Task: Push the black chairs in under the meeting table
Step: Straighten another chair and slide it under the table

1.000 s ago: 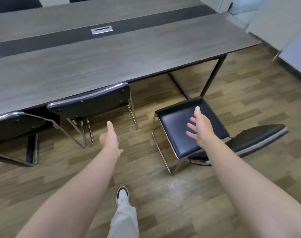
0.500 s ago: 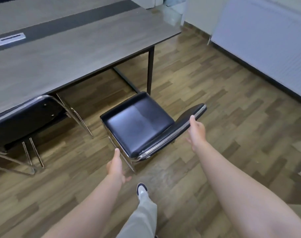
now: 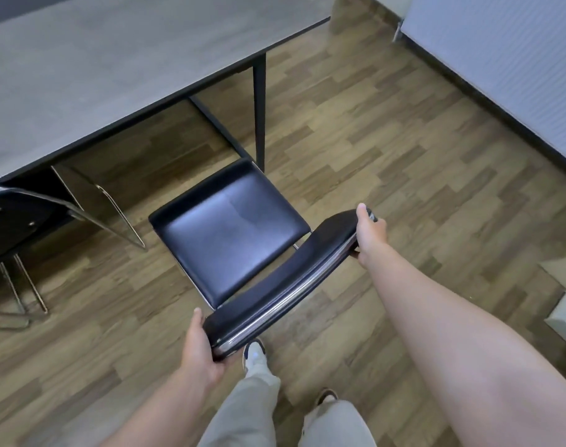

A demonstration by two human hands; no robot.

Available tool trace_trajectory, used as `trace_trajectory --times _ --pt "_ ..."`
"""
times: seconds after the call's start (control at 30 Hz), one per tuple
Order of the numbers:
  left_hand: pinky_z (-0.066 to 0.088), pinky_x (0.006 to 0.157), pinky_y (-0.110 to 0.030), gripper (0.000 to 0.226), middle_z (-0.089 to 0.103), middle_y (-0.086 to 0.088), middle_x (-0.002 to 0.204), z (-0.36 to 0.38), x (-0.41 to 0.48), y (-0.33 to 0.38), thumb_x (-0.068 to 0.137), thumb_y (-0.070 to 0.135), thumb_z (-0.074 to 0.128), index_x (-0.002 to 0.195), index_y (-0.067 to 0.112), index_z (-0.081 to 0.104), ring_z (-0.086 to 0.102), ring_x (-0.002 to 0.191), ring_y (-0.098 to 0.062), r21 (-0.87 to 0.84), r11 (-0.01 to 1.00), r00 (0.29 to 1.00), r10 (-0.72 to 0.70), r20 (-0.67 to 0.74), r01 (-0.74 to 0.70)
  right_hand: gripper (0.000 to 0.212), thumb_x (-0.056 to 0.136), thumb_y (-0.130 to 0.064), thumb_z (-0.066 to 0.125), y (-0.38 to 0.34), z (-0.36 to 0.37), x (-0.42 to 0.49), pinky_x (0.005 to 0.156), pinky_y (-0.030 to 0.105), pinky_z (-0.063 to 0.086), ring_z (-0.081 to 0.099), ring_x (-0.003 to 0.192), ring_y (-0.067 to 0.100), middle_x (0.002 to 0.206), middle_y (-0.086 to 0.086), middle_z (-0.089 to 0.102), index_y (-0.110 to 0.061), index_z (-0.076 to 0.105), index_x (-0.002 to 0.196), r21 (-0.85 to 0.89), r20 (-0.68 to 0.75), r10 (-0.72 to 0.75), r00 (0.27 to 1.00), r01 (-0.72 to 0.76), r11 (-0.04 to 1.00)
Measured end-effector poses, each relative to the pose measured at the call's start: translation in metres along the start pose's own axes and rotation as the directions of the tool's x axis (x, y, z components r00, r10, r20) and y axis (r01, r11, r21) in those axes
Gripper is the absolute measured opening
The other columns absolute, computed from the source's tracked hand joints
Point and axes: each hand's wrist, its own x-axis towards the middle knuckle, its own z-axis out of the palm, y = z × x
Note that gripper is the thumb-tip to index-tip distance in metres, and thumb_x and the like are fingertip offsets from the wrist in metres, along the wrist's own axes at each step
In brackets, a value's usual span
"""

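Both hands grip the backrest [image 3: 288, 282] of a black chair: the left hand [image 3: 201, 350] wraps its near end, thumb on top, and the right hand [image 3: 368, 232] clasps its far end, arm stretched forward. The backrest's long axis runs diagonally from near left to far right. Beyond the hands, the seat [image 3: 231, 230] faces the desk [image 3: 114, 69], standing outside its edge by the corner leg [image 3: 259, 111]. Left of the hands, a second black chair [image 3: 14, 227] sits partly under the desk. No writing is readable.

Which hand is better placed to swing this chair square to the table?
Right, probably. The right hand grips the backrest end nearer the table leg; the left hand holds the far end as pivot.
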Motion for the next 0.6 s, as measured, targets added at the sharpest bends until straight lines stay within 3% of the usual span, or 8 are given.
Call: trace_trajectory --times 0.07,0.13,0.2,0.27,0.4,0.5,0.6 --pt "0.058 0.066 -0.041 0.064 0.074 -0.015 0.124 0.003 0.004 0.000 0.101 0.060 0.054 0.139 0.010 0.061 0.074 0.100 -0.032 -0.029 1.000 1.000 -0.003 -0.020 0.002 0.080 0.093 -0.061 0.060 -0.008 -0.001 0.012 0.106 0.059 0.051 0.054 0.129 0.033 0.149 0.002 0.049 -0.027 0.030 0.159 -0.029 0.005 -0.010 1.000 0.010 1.000" --pt "0.058 0.062 -0.036 0.062 0.075 -0.013 0.120 0.008 0.007 -0.003 0.102 0.060 0.051 0.138 0.011 0.063 0.074 0.096 -0.030 -0.076 0.997 0.999 0.018 -0.047 -0.022 0.072 0.093 -0.060 0.063 -0.014 -0.002 0.027 0.102 0.057 0.054 0.059 0.118 0.030 0.138 0.001 0.055 -0.024 0.040 0.152 -0.046 0.026 -0.010 1.000 0.012 0.999" --pt "0.055 0.065 -0.038 0.057 0.075 -0.011 0.112 0.011 0.006 -0.004 0.104 0.058 0.047 0.134 0.012 0.064 0.072 0.091 -0.029 -0.117 0.992 0.996 0.044 -0.072 -0.052 0.055 0.096 -0.058 0.062 -0.013 -0.005 0.039 0.092 0.051 0.058 0.060 0.100 0.026 0.121 0.004 0.059 -0.015 0.052 0.129 -0.033 0.036 -0.005 0.999 0.006 0.999" --pt "0.053 0.069 -0.040 0.053 0.073 -0.010 0.105 0.012 0.004 -0.004 0.106 0.057 0.044 0.128 0.011 0.062 0.070 0.089 -0.028 -0.193 0.978 0.992 0.058 -0.113 -0.079 0.042 0.099 -0.054 0.060 -0.010 -0.008 0.047 0.076 0.046 0.057 0.060 0.089 0.026 0.108 0.006 0.061 -0.014 0.053 0.111 -0.028 0.044 0.017 0.999 -0.016 0.999" --pt "0.055 0.079 -0.042 0.052 0.071 -0.009 0.107 0.024 -0.002 -0.021 0.105 0.058 0.046 0.132 0.014 0.058 0.069 0.092 -0.028 -0.352 0.920 0.972 0.102 -0.214 -0.174 0.051 0.099 -0.056 0.060 -0.018 -0.014 0.059 0.059 0.046 0.054 0.066 0.088 0.031 0.109 0.011 0.064 -0.013 0.052 0.126 -0.026 0.143 0.075 0.987 -0.072 0.997" --pt "0.058 0.080 -0.046 0.067 0.072 -0.010 0.122 0.031 -0.003 -0.021 0.096 0.064 0.056 0.140 0.015 0.053 0.072 0.103 -0.031 -0.422 0.874 0.952 0.127 -0.280 -0.240 0.053 0.099 -0.061 0.056 -0.024 -0.010 0.068 0.063 0.053 0.057 0.067 0.090 0.034 0.109 0.009 0.064 -0.016 0.048 0.126 -0.046 0.196 0.112 0.974 -0.105 0.993" --pt "0.063 0.066 -0.055 0.086 0.073 -0.013 0.125 0.033 -0.002 -0.021 0.075 0.070 0.069 0.141 0.017 0.052 0.075 0.103 -0.037 -0.498 0.814 0.922 0.110 -0.372 -0.298 0.058 0.093 -0.068 0.058 -0.030 -0.004 0.072 0.088 0.063 0.060 0.071 0.098 0.037 0.117 0.010 0.068 -0.018 0.052 0.121 -0.029 0.196 0.128 0.972 -0.125 0.992"
